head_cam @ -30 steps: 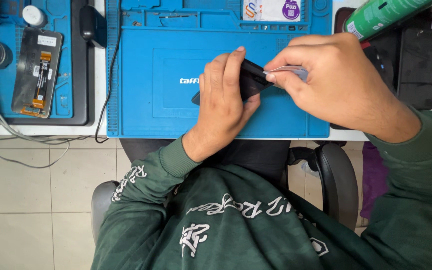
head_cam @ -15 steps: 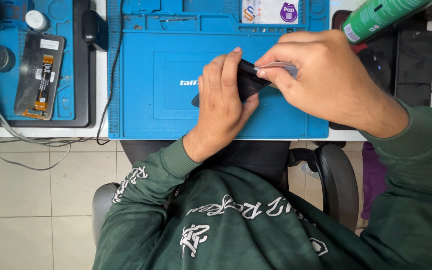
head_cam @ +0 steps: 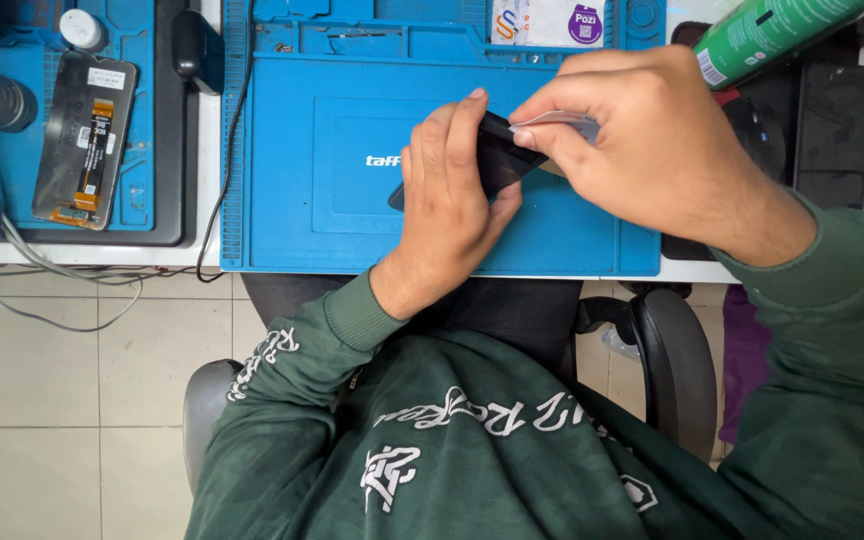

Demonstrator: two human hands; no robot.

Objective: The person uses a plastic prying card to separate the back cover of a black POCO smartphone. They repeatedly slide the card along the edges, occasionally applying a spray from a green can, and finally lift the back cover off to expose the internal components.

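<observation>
Head view showed you seated at the bench, both hands meeting over the blue silicone work mat (head_cam: 282, 150). Your left hand (head_cam: 449, 205) was wrapped around a black phone (head_cam: 500, 158), fingers closed over its upper edge and thumb underneath, so the phone sat tilted above the mat, not lying flat on it. Your right hand (head_cam: 652, 150) pinched a thin pale strip (head_cam: 562, 122), thumb and forefinger pressed together on it, with its free end meeting the phone's edge just beside your left fingertips.

By the look of it, you were working the strip along the seam of the phone, a prying or peeling step that was only partly done, since the two parts had not visibly come apart. Whether the strip was a plastic pick or a tape tab could not be told. The next move would have called for a shallow angle and light, even pressure, with your left hand holding the body steady against the pull.

The mat looked soft and matte, with moulded trays and ridges along its top edge. The phone was smooth, dark and slab-shaped. Well apart on your left lay a flat screen assembly (head_cam: 84, 140), dark with an orange flex ribbon down its back, on a second blue mat. A glossy green cylindrical can (head_cam: 782, 32) lay near the upper right corner.
</observation>
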